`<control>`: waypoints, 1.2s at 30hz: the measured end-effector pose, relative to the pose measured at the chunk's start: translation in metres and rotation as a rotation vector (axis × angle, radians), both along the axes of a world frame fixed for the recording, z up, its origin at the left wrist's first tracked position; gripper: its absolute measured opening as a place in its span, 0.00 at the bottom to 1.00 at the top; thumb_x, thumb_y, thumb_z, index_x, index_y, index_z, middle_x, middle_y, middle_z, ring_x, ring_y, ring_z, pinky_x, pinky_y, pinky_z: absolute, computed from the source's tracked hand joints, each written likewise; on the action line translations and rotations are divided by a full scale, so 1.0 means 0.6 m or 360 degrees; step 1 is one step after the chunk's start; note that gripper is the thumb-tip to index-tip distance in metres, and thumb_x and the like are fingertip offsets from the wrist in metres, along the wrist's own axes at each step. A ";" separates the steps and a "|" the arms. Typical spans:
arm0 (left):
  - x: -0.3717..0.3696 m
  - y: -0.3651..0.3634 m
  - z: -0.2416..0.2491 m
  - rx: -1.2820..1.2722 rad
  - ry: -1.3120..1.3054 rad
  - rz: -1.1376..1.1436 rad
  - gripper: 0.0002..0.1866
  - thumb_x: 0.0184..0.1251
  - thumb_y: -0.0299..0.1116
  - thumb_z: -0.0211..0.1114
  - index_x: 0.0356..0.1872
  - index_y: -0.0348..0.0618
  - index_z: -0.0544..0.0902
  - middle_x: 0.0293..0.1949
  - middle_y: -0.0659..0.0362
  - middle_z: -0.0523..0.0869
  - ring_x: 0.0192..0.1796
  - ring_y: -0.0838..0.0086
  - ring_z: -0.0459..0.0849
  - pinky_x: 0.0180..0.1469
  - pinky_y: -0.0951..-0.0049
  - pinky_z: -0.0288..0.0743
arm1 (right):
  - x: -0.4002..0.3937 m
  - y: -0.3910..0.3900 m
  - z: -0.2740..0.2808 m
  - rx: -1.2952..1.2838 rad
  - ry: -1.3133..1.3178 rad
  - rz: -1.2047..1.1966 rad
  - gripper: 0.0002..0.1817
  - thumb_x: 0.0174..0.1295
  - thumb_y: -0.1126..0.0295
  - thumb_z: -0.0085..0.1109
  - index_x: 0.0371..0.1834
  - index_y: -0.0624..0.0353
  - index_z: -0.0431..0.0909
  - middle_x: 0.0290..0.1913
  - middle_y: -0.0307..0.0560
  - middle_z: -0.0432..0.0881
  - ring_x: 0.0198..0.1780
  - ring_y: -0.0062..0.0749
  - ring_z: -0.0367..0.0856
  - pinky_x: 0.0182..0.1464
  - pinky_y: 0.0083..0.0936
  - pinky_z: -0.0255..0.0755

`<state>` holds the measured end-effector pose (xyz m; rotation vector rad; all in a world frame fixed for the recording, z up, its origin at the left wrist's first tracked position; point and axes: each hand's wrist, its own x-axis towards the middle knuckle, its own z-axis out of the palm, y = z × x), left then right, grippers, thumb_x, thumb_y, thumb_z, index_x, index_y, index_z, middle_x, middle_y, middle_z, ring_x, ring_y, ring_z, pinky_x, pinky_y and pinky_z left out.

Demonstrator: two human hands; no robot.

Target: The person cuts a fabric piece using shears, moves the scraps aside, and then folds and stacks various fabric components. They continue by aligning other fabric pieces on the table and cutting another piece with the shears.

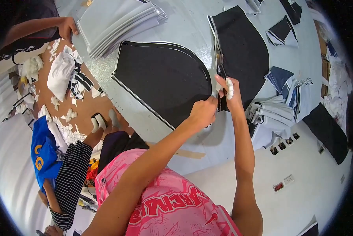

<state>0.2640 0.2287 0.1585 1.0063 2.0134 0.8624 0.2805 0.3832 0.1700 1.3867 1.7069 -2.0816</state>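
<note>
Pink printed shirt point(172, 208) nearest the lens; both forearms reaching out over the bench point(192, 31). Head view: left hand point(202, 113) closed, pinching the curved edge of the black fabric panel point(160, 78); right hand point(228, 92), one finger wrapped in white, closed on scissors point(219, 67) at the gap beside a second black panel point(243, 47). Stack of grey pieces point(117, 21) well apart, another person's hand point(68, 27) at its corner. Risks, as judged: blades close to pinching fingers, nick likely if grip slips; loose panel edge may shift, spoiling the cut line.
</note>
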 end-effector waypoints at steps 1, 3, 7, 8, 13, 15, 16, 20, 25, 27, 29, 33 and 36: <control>0.000 -0.001 0.001 0.0008 -0.0003 -0.0002 0.10 0.49 0.20 0.66 0.35 0.34 0.78 0.37 0.47 0.83 0.33 0.49 0.87 0.34 0.53 0.81 | 0.002 0.000 -0.001 0.0038 -0.0028 0.0062 0.21 0.67 0.52 0.68 0.27 0.59 0.81 0.22 0.32 0.70 0.22 0.18 0.66 0.26 0.23 0.57; 0.000 0.000 -0.002 0.0021 0.0002 0.0003 0.10 0.49 0.20 0.65 0.35 0.34 0.78 0.37 0.46 0.83 0.33 0.49 0.87 0.34 0.53 0.81 | 0.006 0.004 -0.004 0.0041 -0.0029 0.0094 0.21 0.67 0.52 0.67 0.28 0.60 0.82 0.22 0.32 0.70 0.22 0.18 0.66 0.26 0.23 0.57; 0.001 -0.002 -0.002 0.0012 -0.0009 -0.0006 0.10 0.49 0.20 0.65 0.34 0.34 0.77 0.37 0.46 0.82 0.33 0.49 0.86 0.34 0.52 0.81 | -0.005 0.007 0.001 0.0145 -0.0126 0.0169 0.22 0.69 0.51 0.66 0.28 0.61 0.83 0.23 0.32 0.69 0.21 0.18 0.65 0.25 0.22 0.57; 0.000 -0.002 -0.001 0.0006 -0.0021 -0.0010 0.10 0.49 0.21 0.65 0.34 0.34 0.77 0.36 0.46 0.82 0.33 0.48 0.86 0.34 0.52 0.81 | -0.012 0.012 0.001 0.0147 -0.0124 0.0175 0.22 0.69 0.51 0.66 0.28 0.61 0.83 0.23 0.32 0.69 0.21 0.18 0.65 0.25 0.22 0.57; 0.003 -0.004 -0.004 0.0031 -0.0032 0.0000 0.10 0.49 0.21 0.65 0.34 0.34 0.76 0.37 0.46 0.82 0.33 0.48 0.86 0.35 0.51 0.80 | -0.043 0.024 0.003 0.0109 -0.0009 0.0080 0.24 0.58 0.58 0.79 0.16 0.49 0.70 0.17 0.27 0.65 0.17 0.13 0.66 0.20 0.17 0.56; 0.002 -0.002 -0.003 0.0032 -0.0011 0.0003 0.10 0.49 0.21 0.65 0.33 0.34 0.76 0.36 0.46 0.82 0.33 0.48 0.86 0.35 0.51 0.80 | -0.041 0.028 -0.001 0.0117 -0.0045 0.0117 0.24 0.58 0.57 0.79 0.16 0.49 0.70 0.17 0.27 0.65 0.17 0.13 0.66 0.19 0.17 0.56; 0.001 -0.002 -0.002 0.0009 -0.0018 -0.0006 0.10 0.49 0.21 0.65 0.34 0.34 0.76 0.36 0.46 0.82 0.34 0.48 0.86 0.35 0.52 0.81 | -0.041 0.028 -0.006 0.0120 -0.0084 0.0151 0.24 0.58 0.57 0.79 0.16 0.50 0.70 0.17 0.27 0.65 0.17 0.13 0.66 0.19 0.17 0.56; 0.000 -0.003 0.002 -0.0008 -0.0039 -0.0002 0.10 0.50 0.21 0.65 0.35 0.34 0.77 0.36 0.46 0.82 0.34 0.48 0.86 0.36 0.52 0.81 | -0.044 0.029 -0.017 0.0146 -0.0061 0.0103 0.24 0.59 0.58 0.79 0.16 0.50 0.71 0.17 0.27 0.64 0.16 0.14 0.65 0.20 0.18 0.56; 0.004 -0.004 -0.002 0.0015 -0.0014 -0.0003 0.10 0.50 0.21 0.65 0.35 0.35 0.77 0.37 0.46 0.83 0.33 0.47 0.86 0.36 0.51 0.81 | -0.075 0.025 -0.007 0.0101 0.0016 0.0044 0.23 0.57 0.55 0.79 0.17 0.54 0.76 0.16 0.28 0.66 0.16 0.16 0.66 0.20 0.19 0.56; 0.004 -0.003 0.000 0.0017 0.0005 0.0004 0.09 0.50 0.21 0.65 0.34 0.34 0.77 0.37 0.46 0.83 0.34 0.47 0.86 0.36 0.51 0.81 | -0.081 0.028 -0.006 0.0159 -0.0012 0.0082 0.23 0.57 0.54 0.80 0.17 0.55 0.77 0.16 0.29 0.68 0.15 0.17 0.67 0.20 0.19 0.56; 0.003 -0.002 0.002 -0.0003 0.0008 -0.0010 0.09 0.51 0.22 0.65 0.35 0.34 0.78 0.37 0.46 0.83 0.34 0.47 0.86 0.36 0.51 0.81 | -0.083 0.030 -0.007 0.0131 -0.0016 0.0119 0.24 0.56 0.53 0.80 0.16 0.55 0.76 0.15 0.31 0.71 0.15 0.17 0.67 0.20 0.19 0.56; 0.005 -0.002 0.003 -0.0002 0.0038 -0.0022 0.10 0.51 0.22 0.65 0.36 0.35 0.79 0.37 0.46 0.84 0.35 0.46 0.87 0.37 0.50 0.81 | -0.095 0.033 0.008 0.0288 -0.0071 0.0202 0.25 0.56 0.53 0.80 0.15 0.54 0.76 0.15 0.31 0.71 0.15 0.16 0.68 0.20 0.21 0.58; 0.017 -0.010 0.008 -0.0003 0.0082 -0.0061 0.11 0.51 0.24 0.67 0.38 0.35 0.80 0.38 0.46 0.85 0.36 0.46 0.87 0.38 0.50 0.82 | -0.067 0.016 0.041 0.0495 -0.0024 0.0215 0.26 0.58 0.53 0.79 0.14 0.54 0.74 0.15 0.30 0.70 0.17 0.14 0.66 0.20 0.22 0.58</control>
